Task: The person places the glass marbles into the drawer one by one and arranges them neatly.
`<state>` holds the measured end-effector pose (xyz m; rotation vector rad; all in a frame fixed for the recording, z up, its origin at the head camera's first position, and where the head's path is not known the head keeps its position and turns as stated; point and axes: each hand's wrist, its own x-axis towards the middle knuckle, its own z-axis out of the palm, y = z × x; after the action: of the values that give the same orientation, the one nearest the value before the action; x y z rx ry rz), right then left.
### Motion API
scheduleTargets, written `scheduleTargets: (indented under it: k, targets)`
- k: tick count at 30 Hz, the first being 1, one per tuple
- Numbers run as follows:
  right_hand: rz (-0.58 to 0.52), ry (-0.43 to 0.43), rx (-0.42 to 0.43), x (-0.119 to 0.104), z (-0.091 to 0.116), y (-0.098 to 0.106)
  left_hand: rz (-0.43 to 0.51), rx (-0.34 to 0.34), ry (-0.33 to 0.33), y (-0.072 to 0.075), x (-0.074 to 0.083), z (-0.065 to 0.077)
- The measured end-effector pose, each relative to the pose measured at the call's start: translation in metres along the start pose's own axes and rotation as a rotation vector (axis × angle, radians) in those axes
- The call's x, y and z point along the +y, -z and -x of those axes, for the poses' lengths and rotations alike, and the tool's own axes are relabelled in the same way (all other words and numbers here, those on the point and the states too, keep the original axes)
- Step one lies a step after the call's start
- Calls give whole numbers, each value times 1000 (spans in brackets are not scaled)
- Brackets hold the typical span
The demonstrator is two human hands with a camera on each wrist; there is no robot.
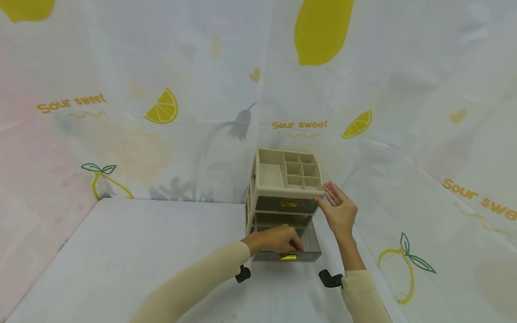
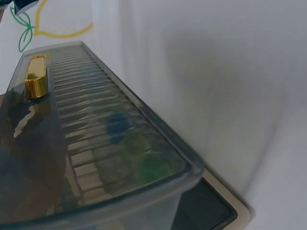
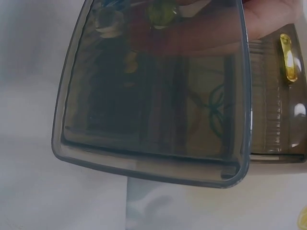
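A cream desktop organizer (image 1: 289, 192) with smoky clear drawers stands against the back wall. Its lower drawer (image 1: 317, 249) is pulled out; the upper drawer (image 1: 266, 203) is in. My left hand (image 1: 280, 238) reaches over the front into the lower drawer, fingers bent down; their tips are hidden, and I cannot tell whether they hold anything. Through the smoky plastic show a green ball (image 3: 163, 13) and a clear ball (image 3: 109, 21) near that hand, and blue (image 2: 118, 127) and green (image 2: 154, 166) round things. My right hand (image 1: 341, 214) touches the organizer's front right corner, fingers extended upward.
Divided compartments (image 1: 302, 170) top the organizer. The white table (image 1: 161, 242) extends left of it, and a lemon-print cloth (image 1: 202, 148) hangs behind and at the sides. Black wrist-camera parts (image 1: 330, 279) stick out below the wrists, close to the drawer front.
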<state>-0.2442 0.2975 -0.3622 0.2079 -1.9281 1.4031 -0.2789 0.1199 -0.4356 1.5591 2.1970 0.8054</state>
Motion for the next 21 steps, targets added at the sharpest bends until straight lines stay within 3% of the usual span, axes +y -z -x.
scheduleTargets:
  k: [8, 21]
  targets:
    - [7, 10, -2, 0, 1, 2, 34, -48, 97, 0, 5, -4]
    - [4, 10, -1, 0, 0, 1, 4, -72, 74, -6, 0, -17]
